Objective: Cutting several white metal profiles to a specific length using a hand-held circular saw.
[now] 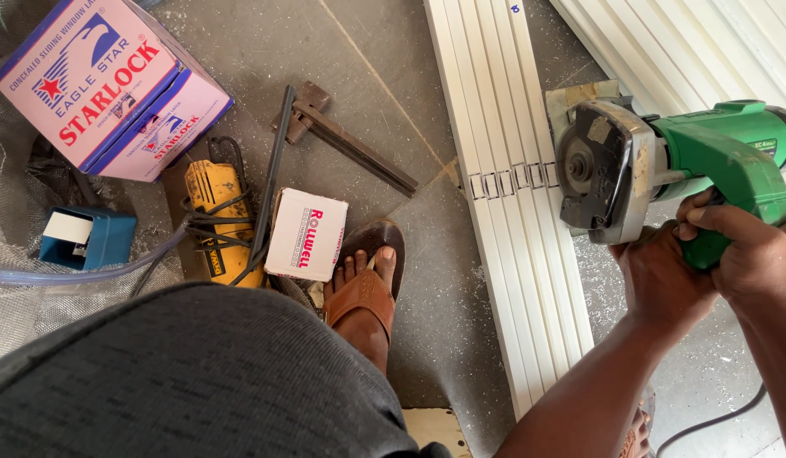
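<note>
Both my hands grip a green hand-held circular cutter (664, 161) at the right. My left hand (660, 276) holds it from below near the handle's base. My right hand (745, 246) wraps the green handle. The cutter's grey blade guard (601, 174) rests on the right edge of a long white ribbed profile (503, 127) lying on the floor. A row of small rectangular slots (512, 181) is cut across the profile just left of the blade.
My sandalled foot (363, 288) stands left of the profile. Near it lie a small white box (306, 235), a yellow power tool (215, 216) with black cord, a metal square (351, 140), a pink-and-blue carton (109, 85) and a blue box (88, 239). More white profiles (664, 47) lie top right.
</note>
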